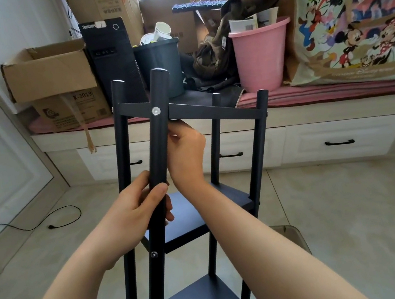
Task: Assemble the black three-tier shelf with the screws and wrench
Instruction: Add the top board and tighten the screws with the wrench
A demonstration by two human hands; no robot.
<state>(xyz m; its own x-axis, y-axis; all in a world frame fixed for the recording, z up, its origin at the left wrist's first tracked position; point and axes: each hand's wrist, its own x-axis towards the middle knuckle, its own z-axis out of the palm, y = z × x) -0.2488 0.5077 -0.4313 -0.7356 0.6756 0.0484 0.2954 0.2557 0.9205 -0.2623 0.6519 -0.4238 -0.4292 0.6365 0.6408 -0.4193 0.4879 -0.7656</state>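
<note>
The black three-tier shelf (211, 108) stands upright on the floor in front of me, with its four black poles and three boards. The nearest pole (160, 139) carries a silver screw (156, 111) at the top board and a dark screw (154, 254) lower down. My left hand (134, 212) grips this pole around its middle. My right hand (185, 148) reaches under the top board right behind the pole, fingers curled at the board's underside; what it holds there is hidden. No wrench is visible.
A low window bench with drawers (341, 141) runs behind the shelf, loaded with cardboard boxes (50, 73), a black computer tower (110, 58), a dark bin (160, 66), a pink bucket (260, 53) and a cartoon-print bag (355, 23). A black cable (50, 222) lies on the tiled floor at left.
</note>
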